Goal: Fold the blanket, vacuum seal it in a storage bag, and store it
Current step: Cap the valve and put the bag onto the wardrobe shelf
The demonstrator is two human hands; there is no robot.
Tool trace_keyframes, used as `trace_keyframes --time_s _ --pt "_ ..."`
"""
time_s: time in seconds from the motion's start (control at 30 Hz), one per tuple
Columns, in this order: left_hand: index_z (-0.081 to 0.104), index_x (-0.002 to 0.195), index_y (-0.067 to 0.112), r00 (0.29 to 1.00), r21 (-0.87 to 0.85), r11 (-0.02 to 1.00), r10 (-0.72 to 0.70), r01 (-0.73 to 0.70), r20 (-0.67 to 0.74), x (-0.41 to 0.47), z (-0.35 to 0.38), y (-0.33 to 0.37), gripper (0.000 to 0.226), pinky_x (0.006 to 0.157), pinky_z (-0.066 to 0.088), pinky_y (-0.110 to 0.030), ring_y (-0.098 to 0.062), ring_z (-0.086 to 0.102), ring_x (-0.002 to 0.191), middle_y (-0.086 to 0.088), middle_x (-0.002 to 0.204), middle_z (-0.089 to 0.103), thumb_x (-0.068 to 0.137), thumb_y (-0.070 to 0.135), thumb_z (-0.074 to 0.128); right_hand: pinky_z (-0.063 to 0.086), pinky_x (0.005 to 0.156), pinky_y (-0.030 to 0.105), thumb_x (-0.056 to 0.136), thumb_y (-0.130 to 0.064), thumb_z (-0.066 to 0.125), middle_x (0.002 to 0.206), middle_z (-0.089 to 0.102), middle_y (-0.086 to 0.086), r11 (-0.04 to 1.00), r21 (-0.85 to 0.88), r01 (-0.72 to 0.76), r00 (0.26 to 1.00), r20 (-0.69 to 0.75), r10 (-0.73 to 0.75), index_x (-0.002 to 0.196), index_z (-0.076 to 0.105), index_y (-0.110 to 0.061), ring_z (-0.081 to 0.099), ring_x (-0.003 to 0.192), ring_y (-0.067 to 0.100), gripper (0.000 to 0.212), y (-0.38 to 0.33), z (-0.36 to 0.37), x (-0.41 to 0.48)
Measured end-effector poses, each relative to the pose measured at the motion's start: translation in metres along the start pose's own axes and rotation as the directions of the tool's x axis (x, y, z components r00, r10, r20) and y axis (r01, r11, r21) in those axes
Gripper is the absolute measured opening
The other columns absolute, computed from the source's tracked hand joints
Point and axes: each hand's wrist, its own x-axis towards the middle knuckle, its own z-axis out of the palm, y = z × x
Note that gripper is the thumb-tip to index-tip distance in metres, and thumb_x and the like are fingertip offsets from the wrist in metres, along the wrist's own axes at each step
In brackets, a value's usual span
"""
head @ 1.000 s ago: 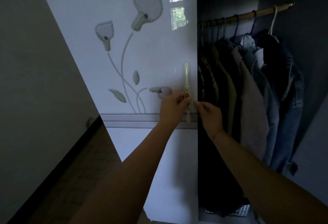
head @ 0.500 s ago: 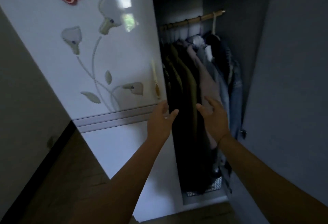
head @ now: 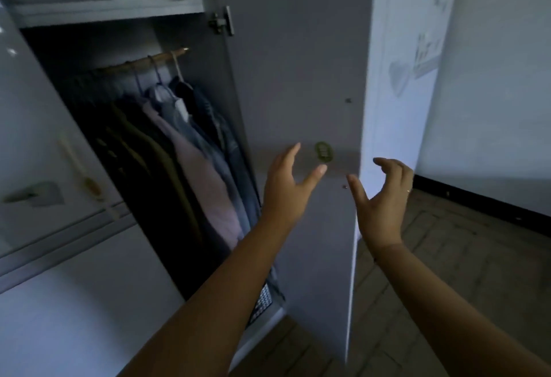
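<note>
Left hand (head: pixel 284 188) and right hand (head: pixel 384 197) are released and empty; the unheld grey panel wardrobe door (head: pixel 298 84) at twelve o'clock may swing shut.

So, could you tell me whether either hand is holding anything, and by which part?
Nothing is held: the left hand and the right hand are both empty, fingers spread, in front of the open grey wardrobe door.

Clothes (head: pixel 190 150) hang from a rail (head: pixel 140 62) inside the wardrobe, under a shelf (head: pixel 113 9); the open door (head: pixel 298 78) stands right.
</note>
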Motion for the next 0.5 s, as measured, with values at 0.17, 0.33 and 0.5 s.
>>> trace_keyframes --time_s 0.17,0.33,0.5 --pt "0.033 0.152 0.017 0.997 0.015 0.998 0.069 -0.069 -0.030 0.033 0.033 0.027 0.073 0.118 0.028 -0.036 -0.017 0.028 0.146 -0.001 0.159 0.030 0.091 0.041 0.066 0.038 0.106 0.035 0.089 -0.042 0.060 0.139 0.044 0.000 0.967 0.075 -0.245 0.926 0.312 0.211 0.141 0.036 -0.020 0.046 0.124 0.013 0.062 0.041 -0.005 0.038" --pt "0.016 0.157 0.022 0.992 0.048 0.992 0.122 -0.120 -0.031 0.061 0.061 0.041 0.088 0.121 0.024 -0.043 -0.019 0.012 0.151 -0.002 0.165 0.012 0.088 0.041 0.069 0.041 0.095 0.022 0.098 -0.044 0.041 0.131 0.050 -0.013 0.960 0.138 -0.244 0.816 0.565 0.126 0.143 0.036 -0.031 0.051 0.115 0.004 0.047 0.053 0.003 0.051" --pt "0.018 0.156 0.021 0.980 0.063 0.982 0.181 -0.176 -0.085 0.065 0.071 0.035 0.091 0.119 0.023 -0.037 -0.021 0.013 0.151 -0.005 0.164 0.015 0.085 0.038 0.073 0.044 0.077 0.004 0.100 -0.035 0.042 0.112 0.060 -0.028 0.946 0.220 -0.237 0.811 0.581 0.069 0.131 0.052 -0.031 0.060 0.094 -0.014 0.032 0.055 -0.002 0.036"
